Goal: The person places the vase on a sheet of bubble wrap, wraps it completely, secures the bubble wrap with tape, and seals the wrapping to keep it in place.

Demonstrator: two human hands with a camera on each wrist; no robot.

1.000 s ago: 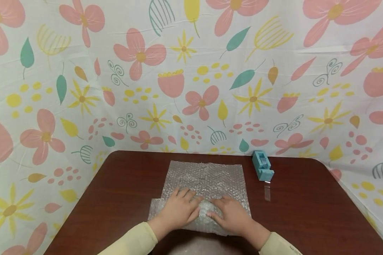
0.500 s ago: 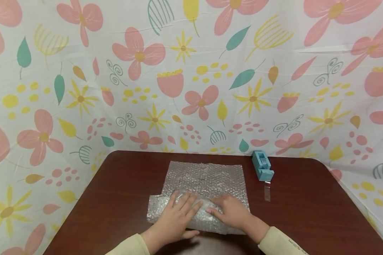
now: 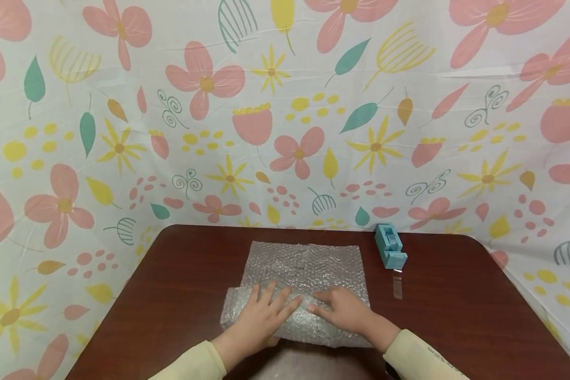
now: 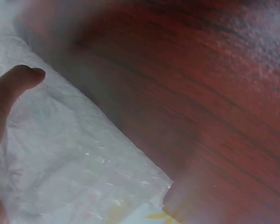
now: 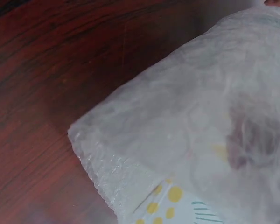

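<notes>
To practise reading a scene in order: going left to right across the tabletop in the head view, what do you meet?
Left hand → right hand, both pressing on the clear bubble-wrap sheet → light-blue plastic tape dispenser, all on the dark red-brown wooden table.

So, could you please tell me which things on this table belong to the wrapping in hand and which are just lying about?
In the job:
- bubble wrap, its near part rolled into a bundle
- left hand, flat on the bundle
- right hand, flat on the bundle

Lying about:
- blue tape dispenser, untouched, at the far right of the table
</notes>
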